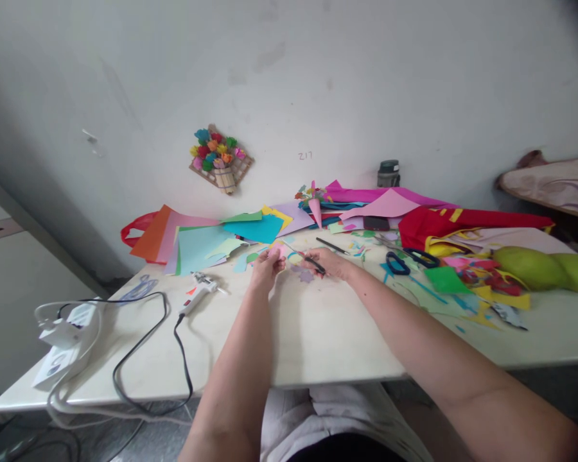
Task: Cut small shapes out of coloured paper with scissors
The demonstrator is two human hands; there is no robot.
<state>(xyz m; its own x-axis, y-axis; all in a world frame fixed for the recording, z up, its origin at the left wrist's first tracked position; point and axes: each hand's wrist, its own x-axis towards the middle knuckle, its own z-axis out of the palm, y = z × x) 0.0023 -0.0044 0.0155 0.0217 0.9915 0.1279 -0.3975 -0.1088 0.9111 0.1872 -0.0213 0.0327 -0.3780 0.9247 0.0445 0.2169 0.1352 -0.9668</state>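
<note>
My left hand (266, 267) is closed, pinching a small piece of pink paper (278, 250) between thumb and fingers. My right hand (331, 262) is wrapped round the dark handles of a pair of scissors (314, 263). Their thin blades point up and left towards the pink paper, apparently just apart from it. On the table between and below the hands lies a small purple paper flower (305, 275). Coloured paper scraps are scattered behind both hands, and a slim black pen-like stick (332, 246) lies beyond my right hand.
At left are a glue gun (200, 295), its black cord and a white power strip (70, 346). Coloured paper sheets (200, 247) lie at the back. Larger blue-handled scissors (397, 263), paper scraps and a green cushion-like object (525, 269) are at right. A pink paper cone (315, 208) stands behind.
</note>
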